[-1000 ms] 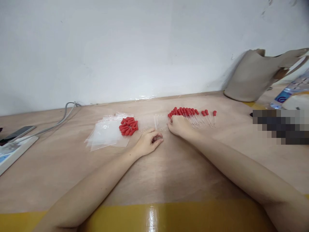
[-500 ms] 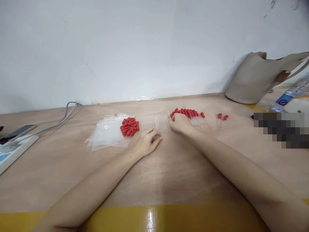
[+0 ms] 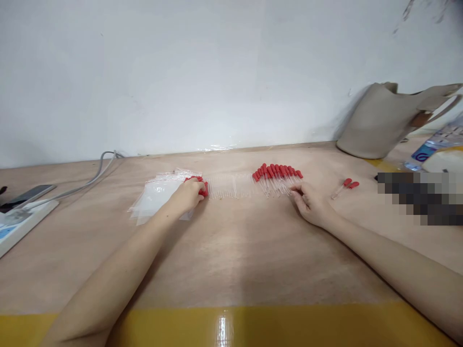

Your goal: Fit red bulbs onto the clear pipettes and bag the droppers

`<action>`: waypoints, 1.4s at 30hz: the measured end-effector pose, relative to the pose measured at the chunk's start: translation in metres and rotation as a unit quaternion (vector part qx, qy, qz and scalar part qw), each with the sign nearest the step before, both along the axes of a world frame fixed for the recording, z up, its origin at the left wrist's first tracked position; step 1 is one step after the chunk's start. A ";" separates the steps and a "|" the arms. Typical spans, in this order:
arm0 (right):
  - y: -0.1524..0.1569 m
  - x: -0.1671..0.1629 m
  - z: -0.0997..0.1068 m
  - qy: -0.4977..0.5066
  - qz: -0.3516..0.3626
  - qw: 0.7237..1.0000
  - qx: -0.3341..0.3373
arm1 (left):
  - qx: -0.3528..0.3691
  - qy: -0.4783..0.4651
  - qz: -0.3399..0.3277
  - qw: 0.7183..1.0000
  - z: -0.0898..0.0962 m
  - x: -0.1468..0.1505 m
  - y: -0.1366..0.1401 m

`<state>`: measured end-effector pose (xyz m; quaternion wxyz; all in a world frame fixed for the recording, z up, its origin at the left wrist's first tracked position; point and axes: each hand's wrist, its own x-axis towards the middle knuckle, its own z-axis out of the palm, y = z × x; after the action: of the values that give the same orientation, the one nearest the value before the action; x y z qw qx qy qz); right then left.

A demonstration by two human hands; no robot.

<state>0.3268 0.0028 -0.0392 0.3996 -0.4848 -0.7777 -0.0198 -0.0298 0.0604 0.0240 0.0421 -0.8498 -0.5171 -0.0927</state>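
- The left hand point(image 3: 191, 195) is lowered over a cluster of red rubber bulbs point(image 3: 206, 189), fingers curled downward; whether one is pinched cannot be told.
- The right hand point(image 3: 311, 205) is held half-curled, thumb and fingertips close together, at the lower ends of a row of red-topped droppers point(image 3: 272, 171); whether a dropper tip is gripped cannot be told.
- Between the hands, a row of bare clear tubes point(image 3: 234, 187) is laid side by side on the table point(image 3: 217, 255).
- The step in hand is judged to be a reach for a loose bulb; a light pinch on a single bulb and a steady hold on a thin tube would seem to be called for.
- Clear plastic bags point(image 3: 155, 197) are spread, overlapping, left of the bulbs, partly covered by the left arm.
- Two more droppers point(image 3: 347, 183) are set apart, to the right of the right hand.
- Farther right, a beige bag point(image 3: 372, 120) is stood near the wall point(image 3: 217, 72), with a bottle point(image 3: 427, 150) beside it; a pale swirl is shown on the bottle's blue label, but no words can be read.
- At far left, a phone point(image 3: 36, 193) is placed beside a white power strip point(image 3: 34, 220); its blue marking cannot be read.
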 end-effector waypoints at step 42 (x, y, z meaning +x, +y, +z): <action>-0.015 -0.053 0.007 -0.040 0.189 0.981 -0.002 | -0.051 -0.264 -0.181 0.946 -0.030 0.077 -0.057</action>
<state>0.2740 -0.0126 -0.0319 0.3642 -0.3284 -0.8707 0.0385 0.0474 0.0030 -0.0060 -0.1571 -0.8752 -0.3515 -0.2930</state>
